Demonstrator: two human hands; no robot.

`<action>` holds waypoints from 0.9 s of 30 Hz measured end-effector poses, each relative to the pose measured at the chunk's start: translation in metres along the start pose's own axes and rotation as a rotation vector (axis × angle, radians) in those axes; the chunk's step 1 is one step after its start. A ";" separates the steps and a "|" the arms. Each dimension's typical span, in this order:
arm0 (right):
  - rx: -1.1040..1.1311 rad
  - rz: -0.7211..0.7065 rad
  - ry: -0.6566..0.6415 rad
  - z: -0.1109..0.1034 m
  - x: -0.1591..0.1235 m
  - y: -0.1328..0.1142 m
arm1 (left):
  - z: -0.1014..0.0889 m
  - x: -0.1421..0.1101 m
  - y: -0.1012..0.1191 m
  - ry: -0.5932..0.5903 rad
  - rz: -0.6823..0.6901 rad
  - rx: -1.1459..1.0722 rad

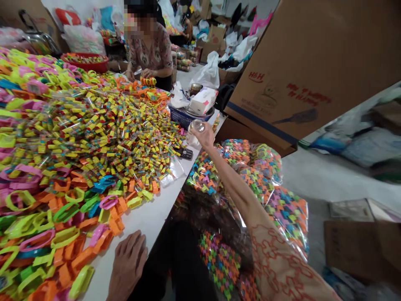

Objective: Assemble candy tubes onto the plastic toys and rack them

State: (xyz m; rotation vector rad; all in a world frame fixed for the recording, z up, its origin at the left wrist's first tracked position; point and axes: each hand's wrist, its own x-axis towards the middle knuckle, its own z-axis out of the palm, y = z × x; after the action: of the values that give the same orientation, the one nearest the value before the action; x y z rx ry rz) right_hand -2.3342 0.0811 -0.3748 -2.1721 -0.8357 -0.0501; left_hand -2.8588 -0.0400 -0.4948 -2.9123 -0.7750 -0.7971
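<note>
My right hand (pixel 206 137) reaches forward over the table's right edge, fingers wrapped round a clear cup (pixel 197 126); its contents I cannot make out. Just behind it stands a blue plastic basket (pixel 180 118) with a white tissue box (pixel 203 100) on top. A black remote-like object (pixel 185 153) lies on the table nearer me. My left hand (pixel 129 264) rests palm down on the white table (pixel 147 221) at the front edge, fingers stretched and holding nothing. Close beside it are orange and yellow-green plastic pieces (pixel 103 242).
A large heap of small yellow tubes (pixel 103 133) covers the table's middle. Bags of colourful plastic pieces (pixel 285 217) stand on the floor to the right, below a big open carton (pixel 313 62). Across the table, a person (pixel 152 52) handles orange and yellow pieces.
</note>
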 end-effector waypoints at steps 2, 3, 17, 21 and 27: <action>-0.085 0.046 -0.001 -0.001 0.021 -0.006 | 0.000 -0.001 0.000 -0.003 -0.007 -0.008; -0.122 0.060 -0.028 0.001 0.030 -0.008 | 0.000 -0.001 0.000 -0.007 -0.010 -0.011; -0.355 -0.061 -0.248 0.008 0.056 -0.007 | -0.007 0.000 0.006 0.000 -0.035 -0.021; -0.392 -0.093 -0.279 0.007 0.059 -0.013 | -0.007 -0.003 0.006 0.018 -0.038 -0.023; -0.318 -0.127 -0.229 0.003 0.044 -0.015 | -0.007 -0.004 0.007 0.058 -0.023 -0.014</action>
State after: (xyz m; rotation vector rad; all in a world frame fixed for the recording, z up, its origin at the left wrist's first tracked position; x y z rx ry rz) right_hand -2.3093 0.1146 -0.3542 -2.4500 -1.1627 0.0034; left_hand -2.8616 -0.0485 -0.4900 -2.8828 -0.8030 -0.8889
